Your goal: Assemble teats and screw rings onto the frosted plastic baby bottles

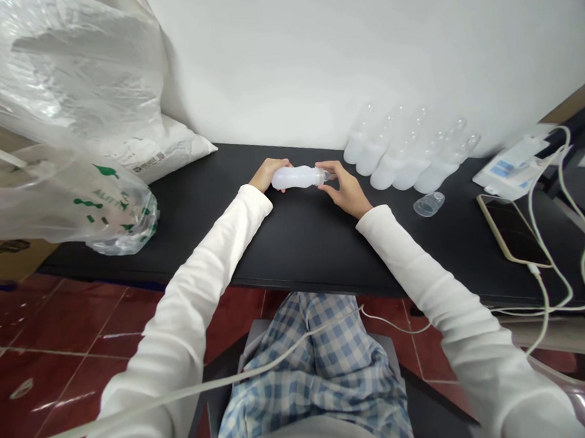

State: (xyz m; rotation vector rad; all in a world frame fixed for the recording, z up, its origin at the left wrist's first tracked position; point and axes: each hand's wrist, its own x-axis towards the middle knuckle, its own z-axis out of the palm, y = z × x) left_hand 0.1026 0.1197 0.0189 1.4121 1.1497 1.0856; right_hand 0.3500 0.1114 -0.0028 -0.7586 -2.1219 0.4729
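Note:
A white squeeze bottle [295, 177] lies sideways between my hands, above the black table [294, 245]. My left hand [271, 175] is closed round its rounded bottom end. At the other end, my right hand [343, 189] pinches the clear collar and nipple-like tip [327, 176] between thumb and fingers. To the right, a clear cap [428, 203] lies loose on the table. Behind it, several similar white bottles [401, 161] with clear caps on stand in a cluster near the wall.
A phone [516, 230] with a white cable plugged in lies at the right, next to a white and blue package [512, 167]. Plastic bags [70, 194] and a white parcel [167, 147] fill the left side. A pale cable [184, 390] crosses my lap.

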